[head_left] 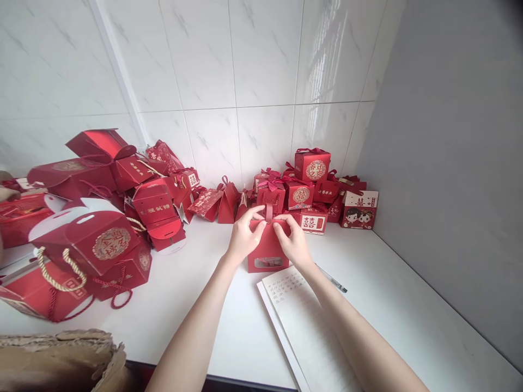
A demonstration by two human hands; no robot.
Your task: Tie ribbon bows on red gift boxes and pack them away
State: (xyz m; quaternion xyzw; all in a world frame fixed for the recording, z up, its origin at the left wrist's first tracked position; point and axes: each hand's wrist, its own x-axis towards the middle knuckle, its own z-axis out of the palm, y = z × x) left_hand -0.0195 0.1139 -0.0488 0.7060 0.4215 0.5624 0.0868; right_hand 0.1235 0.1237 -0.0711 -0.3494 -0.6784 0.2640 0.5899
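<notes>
A red paper gift box [267, 245] stands upright on the white table, with an oval window low on its front and a strap handle at its top. My left hand [247, 233] pinches the box's upper left edge between thumb and fingers. On the opposite side my right hand [293, 238] grips the upper right edge in the same way. Both thumbs rest on the front, close to the red strap [268, 212] between them. Under my right forearm lies an open notebook [304, 321] with handwriting, its top edge near the box.
A pen [333, 279] lies right of the notebook. Finished-looking red gift boxes [312, 165] are stacked behind against the tiled wall. More red boxes [87, 245] pile up at left. A torn cardboard carton [57, 359] is at front left; a grey partition [449, 163] bounds the right.
</notes>
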